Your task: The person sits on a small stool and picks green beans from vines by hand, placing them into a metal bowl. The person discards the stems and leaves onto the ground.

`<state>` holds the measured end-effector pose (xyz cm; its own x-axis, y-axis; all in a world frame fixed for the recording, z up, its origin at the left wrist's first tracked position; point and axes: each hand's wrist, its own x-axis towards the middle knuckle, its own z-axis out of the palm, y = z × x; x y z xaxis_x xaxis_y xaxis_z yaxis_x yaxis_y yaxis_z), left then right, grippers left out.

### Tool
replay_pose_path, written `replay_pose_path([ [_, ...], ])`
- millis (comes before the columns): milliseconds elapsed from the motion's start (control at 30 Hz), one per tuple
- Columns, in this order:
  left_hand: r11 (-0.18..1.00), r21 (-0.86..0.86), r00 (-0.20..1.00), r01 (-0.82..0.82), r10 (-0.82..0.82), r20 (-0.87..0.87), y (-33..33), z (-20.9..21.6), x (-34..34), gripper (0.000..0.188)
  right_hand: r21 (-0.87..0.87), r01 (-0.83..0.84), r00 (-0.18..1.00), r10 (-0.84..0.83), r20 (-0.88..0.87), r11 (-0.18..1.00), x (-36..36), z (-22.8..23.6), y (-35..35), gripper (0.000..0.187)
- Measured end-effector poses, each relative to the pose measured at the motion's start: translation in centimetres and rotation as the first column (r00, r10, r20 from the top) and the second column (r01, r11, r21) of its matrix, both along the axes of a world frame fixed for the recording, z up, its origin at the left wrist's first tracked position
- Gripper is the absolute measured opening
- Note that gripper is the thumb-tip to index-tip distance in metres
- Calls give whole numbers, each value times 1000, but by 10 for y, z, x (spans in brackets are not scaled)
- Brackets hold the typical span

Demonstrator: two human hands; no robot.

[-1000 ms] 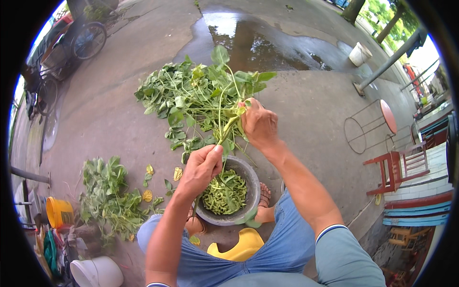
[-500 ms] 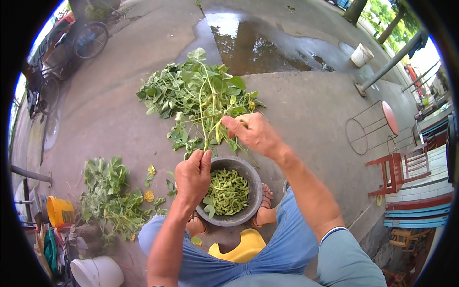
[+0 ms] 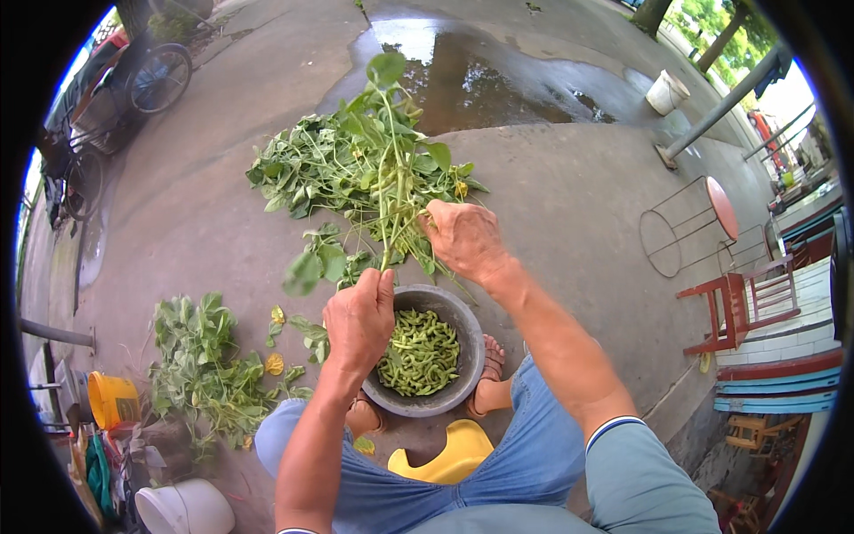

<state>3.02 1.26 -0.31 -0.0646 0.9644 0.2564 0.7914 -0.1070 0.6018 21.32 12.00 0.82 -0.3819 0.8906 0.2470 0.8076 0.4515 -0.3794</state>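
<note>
Left hand (image 3: 359, 322) clamps a leafy stem (image 3: 387, 254); right hand (image 3: 466, 240), fingertips hidden: its grip I cannot tell.

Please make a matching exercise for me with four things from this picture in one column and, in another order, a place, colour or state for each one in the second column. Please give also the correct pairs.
Things:
1. Left hand
2. Grey basin
3. Orange bucket
4. Round stool

Descriptions:
A. Contains green pods
B. Near the left edge of the picture
C. Pinkish on top
D. Grips a plant stem

Correct pairs: 1-D, 2-A, 3-B, 4-C
</note>
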Motion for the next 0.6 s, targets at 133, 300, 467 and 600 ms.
replay_pose_path([
  [133,1000,-30,1000,5,-5,-13,-1,-3,-9,35,-154,-96,995,91,-43,983,0,2,-9,29],
  [300,997,-75,1000,15,-17,-18,-4,-4,-9,35,-279,-128,976,71,-205,952,-1,7,-7,34],
  [467,989,-137,994,61,-48,95,7,0,0,37,-71,78,997,-76,28,994,-6,-24,-1,29],
  [600,983,-177,993,50,-30,114,9,1,5,37,-15,57,997,-56,60,998,4,-23,7,28],
])
